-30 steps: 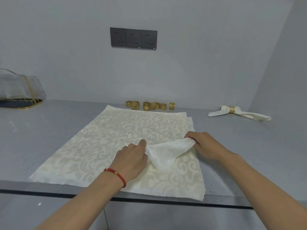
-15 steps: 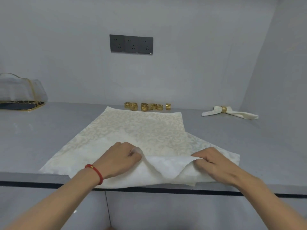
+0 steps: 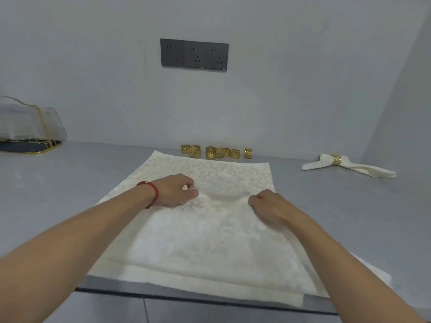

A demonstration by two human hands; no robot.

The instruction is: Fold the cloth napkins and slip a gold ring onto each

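One down already: finished napkin (image 3: pixel 347 165) lying well to the right of the ring cluster (image 3: pixel 217 152), cinched through a gold ring (image 3: pixel 336 160), both tails splayed on the grey counter (image 3: pixel 70 183). Loose rings lined up against the back wall, roughly seven by the look of it, though overlapping too much for a sure count.

Now onto the next. Cream damask napkin (image 3: pixel 205 229) spread just in front of the ring cluster, near edge hanging slightly past the counter lip, apparently more than one layer stacked there. Left hand (image 3: pixel 177 190), red cord at the wrist, fingers curled and pinching the top layer. Right hand (image 3: pixel 268 206) doing likewise just across from it, knuckles up, fabric gathered beneath. A shallow ripple in the cloth between the two grips.

Judged stage: early in the fold on this piece, no crease properly set, no ring picked up. Plenty left — folding, gathering, ringing, then the remaining layers underneath, number impossible to tell.
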